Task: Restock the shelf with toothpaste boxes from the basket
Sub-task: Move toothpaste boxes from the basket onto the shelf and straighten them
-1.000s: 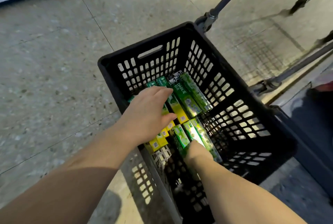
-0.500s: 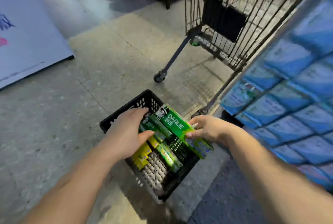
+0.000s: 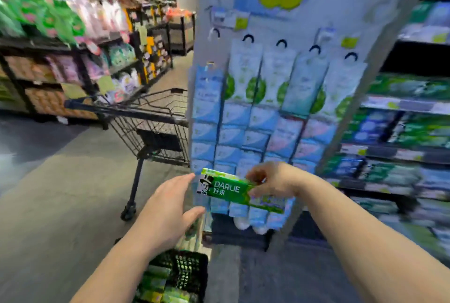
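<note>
My right hand (image 3: pixel 272 182) grips a green Darlie toothpaste box (image 3: pixel 226 189) by its right end, held level in front of the end display at about waist height. My left hand (image 3: pixel 168 207) is open with fingers spread, just left of the box and not touching it. The black plastic basket (image 3: pixel 198 268) stands on the floor below my left forearm, with several green toothpaste boxes (image 3: pixel 158 280) in it. The shelf (image 3: pixel 399 107) with green and blue toothpaste packs runs along the right, blurred.
An end display (image 3: pixel 263 112) of hanging blue and white packs stands straight ahead. A black wire shopping cart (image 3: pixel 151 127) is parked to its left. Shelves of goods (image 3: pixel 73 59) line the far left across an aisle of grey floor.
The view has swung up from the basket to the shelves. My right hand has lifted the toothpaste box out of the basket. My left hand has left the boxes and risen, open.
</note>
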Demonstrator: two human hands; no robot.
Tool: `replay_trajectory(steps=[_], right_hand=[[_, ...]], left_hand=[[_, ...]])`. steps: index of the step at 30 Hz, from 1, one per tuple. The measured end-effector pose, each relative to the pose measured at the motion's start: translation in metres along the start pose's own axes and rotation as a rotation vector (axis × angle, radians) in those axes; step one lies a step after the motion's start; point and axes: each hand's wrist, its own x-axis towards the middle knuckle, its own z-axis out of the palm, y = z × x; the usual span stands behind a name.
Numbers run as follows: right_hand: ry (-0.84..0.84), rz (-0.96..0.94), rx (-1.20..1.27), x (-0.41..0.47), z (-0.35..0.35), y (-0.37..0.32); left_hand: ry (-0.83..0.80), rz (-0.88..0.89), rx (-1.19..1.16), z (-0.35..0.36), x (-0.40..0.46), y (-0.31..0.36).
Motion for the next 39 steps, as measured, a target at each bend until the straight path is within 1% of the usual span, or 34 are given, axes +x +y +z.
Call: replay_trajectory(steps=[2,5,9,13,15,18,22,25,28,35,39], right_hand=[[0.113,0.083,0.018,-0.043,-0.021,0.016],[0.214,0.197,0.049,-0.108,-0.041,0.053],[0.320,0.369,0.113,-0.195,-0.053,0.110],[0.423,0.540,0.102,-0.277,-0.060,0.178],[0.483,0.589,0.130,-0.319,-0.065,0.210],[0.549,0.608,0.179,-0.374,-0.081,0.259],[0.562,0.638,0.094,-0.426,-0.124,0.321],[0.569,0.625,0.097,-0.445,-0.158,0.359],[0.549,0.600,0.062,-0.447,-0.189,0.387],[0.568,0.542,0.061,-0.415,-0.244,0.446],[0.624,0.520,0.014,-0.388,-0.291,0.471]], left_hand=[[-0.033,0.088,0.003,-0.003,0.011,0.035],[-0.090,0.184,-0.017,0.005,0.024,0.093],[-0.162,0.336,-0.029,0.028,0.035,0.182],[-0.233,0.453,-0.074,0.064,0.038,0.274],[-0.272,0.497,-0.099,0.085,0.039,0.321],[-0.316,0.541,-0.120,0.113,0.041,0.393],[-0.329,0.554,-0.128,0.138,0.053,0.478],[-0.307,0.560,-0.117,0.146,0.066,0.527],[-0.269,0.548,-0.103,0.153,0.084,0.558],[-0.230,0.505,-0.057,0.174,0.154,0.586],[-0.160,0.541,-0.056,0.176,0.211,0.599]])
